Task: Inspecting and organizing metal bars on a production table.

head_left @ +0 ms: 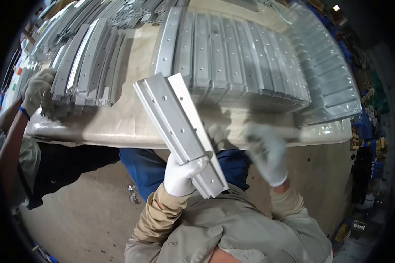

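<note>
Metal profiles in left grip

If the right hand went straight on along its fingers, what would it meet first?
Likely the near end of the stacked grey bars; the right hand is blurred, its height unclear.

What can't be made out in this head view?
In the head view:
- Right hand: motion blur hides its exact finger positions.
- Left hand: the held metalwork covers part of its fingers.
- Underside of the held metalwork: turned away from the camera.
- Co-worker's torso: cut off by the dark fisheye rim.
- Background items at right: too small and dim to identify.
</note>
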